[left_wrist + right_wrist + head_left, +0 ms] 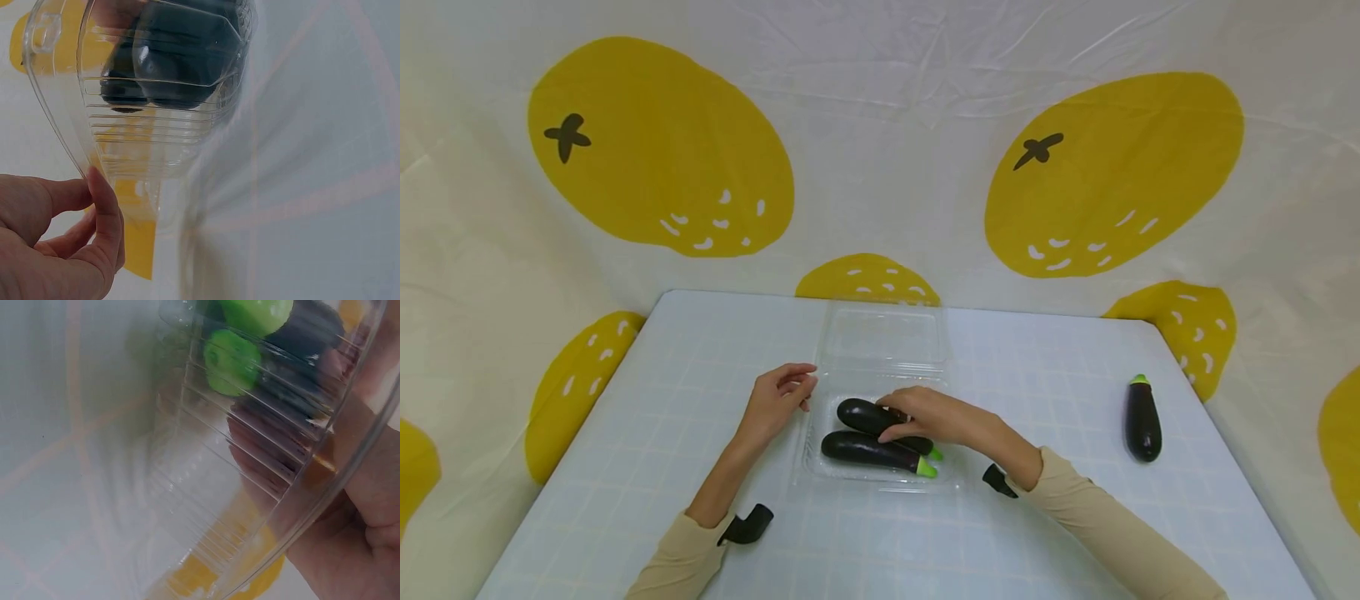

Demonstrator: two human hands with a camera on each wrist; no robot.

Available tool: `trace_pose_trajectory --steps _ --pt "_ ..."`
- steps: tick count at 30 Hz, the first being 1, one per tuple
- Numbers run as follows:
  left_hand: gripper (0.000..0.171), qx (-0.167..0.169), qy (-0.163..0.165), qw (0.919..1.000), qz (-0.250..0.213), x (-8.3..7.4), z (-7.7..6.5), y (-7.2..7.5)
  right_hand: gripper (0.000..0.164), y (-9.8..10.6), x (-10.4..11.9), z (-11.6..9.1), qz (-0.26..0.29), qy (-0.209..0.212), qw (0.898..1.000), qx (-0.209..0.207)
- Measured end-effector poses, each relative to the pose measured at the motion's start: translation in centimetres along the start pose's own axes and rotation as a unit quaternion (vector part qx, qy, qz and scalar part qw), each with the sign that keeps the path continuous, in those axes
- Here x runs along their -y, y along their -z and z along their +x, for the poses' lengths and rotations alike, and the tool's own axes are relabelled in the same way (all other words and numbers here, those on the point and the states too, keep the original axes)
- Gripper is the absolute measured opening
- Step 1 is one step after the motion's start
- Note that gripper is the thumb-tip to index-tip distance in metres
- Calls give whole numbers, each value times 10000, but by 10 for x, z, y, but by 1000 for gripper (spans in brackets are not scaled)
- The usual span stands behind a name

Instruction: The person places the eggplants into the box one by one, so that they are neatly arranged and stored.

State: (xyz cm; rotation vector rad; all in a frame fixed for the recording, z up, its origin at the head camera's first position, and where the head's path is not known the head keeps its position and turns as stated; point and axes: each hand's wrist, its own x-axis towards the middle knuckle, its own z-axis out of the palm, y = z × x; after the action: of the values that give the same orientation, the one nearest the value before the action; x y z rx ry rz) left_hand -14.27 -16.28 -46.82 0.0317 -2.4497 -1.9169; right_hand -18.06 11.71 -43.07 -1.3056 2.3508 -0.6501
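Observation:
Two dark purple eggplants lie side by side in a clear plastic clamshell container (811, 467), green stem ends to the right. My right hand (936, 414) reaches in from the right and grips the rear eggplant (859, 413), thumb on the near side. The front eggplant (865, 450) lies just below that thumb. At the container's left edge is my left hand (775, 402); in the left wrist view its thumb and index finger pinch the rim (65, 147). Through the ribbed wall, the right wrist view shows a green stem end (232, 362); the right fingertips are partly hidden.
The container's clear lid (883, 335) lies folded open toward the table's back edge. A third eggplant (1143, 421) rests at the right of the table (1037, 367), stem end pointing away. A cloth with yellow fruit prints hangs behind.

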Motion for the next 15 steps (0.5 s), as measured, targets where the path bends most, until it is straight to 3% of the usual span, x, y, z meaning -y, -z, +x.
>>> trace_pose_trajectory --steps 8,15 --pt "32 5 -21 10000 -48 -1 0 -1 49 -1 0 0 292 -173 9993 170" --pt "31 -13 72 10000 16 -1 0 -1 46 -3 -1 1 227 -50 9989 416"
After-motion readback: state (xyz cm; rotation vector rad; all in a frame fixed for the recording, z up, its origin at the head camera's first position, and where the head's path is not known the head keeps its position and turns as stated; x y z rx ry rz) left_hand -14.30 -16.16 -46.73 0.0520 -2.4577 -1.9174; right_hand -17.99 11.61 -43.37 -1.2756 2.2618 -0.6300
